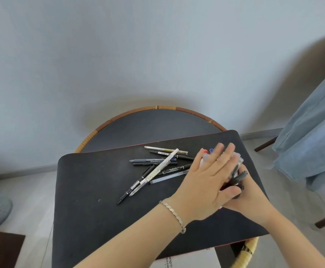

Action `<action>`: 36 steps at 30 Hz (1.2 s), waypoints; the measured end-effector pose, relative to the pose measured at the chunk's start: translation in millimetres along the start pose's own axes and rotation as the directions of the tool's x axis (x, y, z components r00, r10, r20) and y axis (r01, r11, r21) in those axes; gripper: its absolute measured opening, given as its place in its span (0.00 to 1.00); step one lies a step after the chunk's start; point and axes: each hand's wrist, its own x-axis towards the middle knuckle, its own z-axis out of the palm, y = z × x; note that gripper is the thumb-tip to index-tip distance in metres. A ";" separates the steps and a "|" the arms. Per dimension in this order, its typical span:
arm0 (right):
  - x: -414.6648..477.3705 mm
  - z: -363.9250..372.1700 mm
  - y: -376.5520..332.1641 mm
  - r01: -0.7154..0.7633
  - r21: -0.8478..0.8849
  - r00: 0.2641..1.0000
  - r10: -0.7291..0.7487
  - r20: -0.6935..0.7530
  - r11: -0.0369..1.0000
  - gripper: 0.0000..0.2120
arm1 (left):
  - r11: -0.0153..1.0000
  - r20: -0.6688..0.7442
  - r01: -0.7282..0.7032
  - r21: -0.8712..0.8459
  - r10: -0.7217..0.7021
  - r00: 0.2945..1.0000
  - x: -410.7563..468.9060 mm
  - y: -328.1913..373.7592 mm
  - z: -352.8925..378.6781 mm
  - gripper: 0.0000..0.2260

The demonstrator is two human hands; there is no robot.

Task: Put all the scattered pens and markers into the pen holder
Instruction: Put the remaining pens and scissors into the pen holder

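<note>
A pale wall fills the upper half of the frame. Below it, a round desk with a wicker rim carries a black mat that covers most of the lower centre. Blue denim cloth hangs at the right edge.

The left hand, with a bracelet at the wrist, reaches from the lower centre to the right side of the mat; its fingers are spread flat, laid over a clear pen holder and the tops of pens standing in it. The right hand lies just beneath and to the right, mostly hidden; it seems to grip a bundle of dark pens beside the holder, though how its fingers close cannot be told.

A loose pile of pens and markers lies on the mat at centre, just left of the hands, crossing one another; a white pen lies diagonally on top.
</note>
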 end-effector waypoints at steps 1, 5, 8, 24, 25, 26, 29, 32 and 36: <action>-0.1 -0.4 1.4 -0.004 0.009 1.000 0.004 0.005 1.000 0.35 | 0.995 0.001 -0.028 -0.094 0.028 1.000 -1.4 0.5 -6.9 0.24; -1.8 -0.9 9.5 -0.082 0.068 0.996 0.079 0.052 0.994 0.34 | 0.948 -0.326 0.267 -0.170 -0.310 0.893 -17.4 -35.1 -17.6 0.20; -0.6 0.2 14.1 -0.110 0.055 0.993 0.107 0.048 0.992 0.32 | 0.724 -0.272 0.687 0.060 -0.650 0.709 -46.6 -80.1 -13.4 0.16; 2.2 0.8 18.2 -0.109 0.028 0.993 0.108 0.043 0.994 0.29 | 0.646 0.133 0.720 0.253 -0.760 0.636 -72.4 -116.6 -9.2 0.12; 2.2 1.0 18.8 -0.112 0.028 0.993 0.111 0.042 0.993 0.28 | 0.646 0.139 0.725 0.239 -0.761 0.633 -74.5 -116.5 -10.6 0.11; 2.6 1.2 19.5 -0.116 0.028 0.992 0.114 0.043 0.993 0.28 | 0.648 0.142 0.726 0.229 -0.760 0.634 -76.3 -116.1 -12.5 0.11; 3.3 0.9 20.3 -0.123 0.026 0.991 0.122 0.050 0.992 0.27 | 0.663 0.079 0.745 0.080 -0.749 0.658 -80.7 -112.3 -20.7 0.11; 2.6 1.1 19.9 -0.113 0.034 0.993 0.112 0.041 0.993 0.27 | 0.701 -0.077 0.702 -0.126 -0.713 0.697 -77.6 -104.0 -34.1 0.08; 2.4 2.2 18.9 -0.111 0.019 0.993 0.110 0.035 0.994 0.29 | 0.669 -0.304 0.359 -0.651 -0.663 0.684 -47.6 -62.1 -66.2 0.10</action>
